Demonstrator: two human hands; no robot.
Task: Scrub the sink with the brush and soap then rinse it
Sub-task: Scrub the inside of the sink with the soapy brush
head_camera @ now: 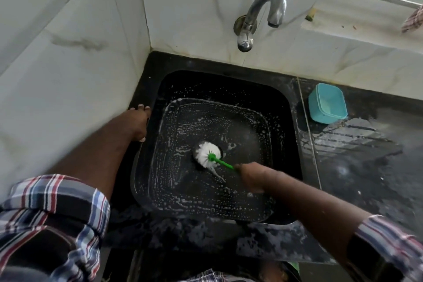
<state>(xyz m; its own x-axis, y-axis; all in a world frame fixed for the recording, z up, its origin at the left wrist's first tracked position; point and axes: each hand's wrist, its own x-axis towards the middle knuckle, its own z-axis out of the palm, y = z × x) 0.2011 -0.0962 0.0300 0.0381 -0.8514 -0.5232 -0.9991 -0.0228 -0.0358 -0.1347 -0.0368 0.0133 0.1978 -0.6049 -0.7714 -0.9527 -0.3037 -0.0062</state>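
A black square sink (283, 107) fills the middle of the view, its floor and walls speckled with white soap foam. A brush (207, 153) with a round white bristle head and a thin green handle stands on the sink floor near the drain. My right hand (251, 175) grips the green handle inside the basin. On the sink's left rim my left hand (139, 121) rests, its fingers curled over the edge. A metal tap (263, 14) curves out of the wall above the sink, and no water runs from it.
A teal plastic container (327, 103) sits on the wet black counter (366, 167) to the right of the sink. White marble-look walls close in the left side and back. A window ledge (366, 30) runs at the upper right.
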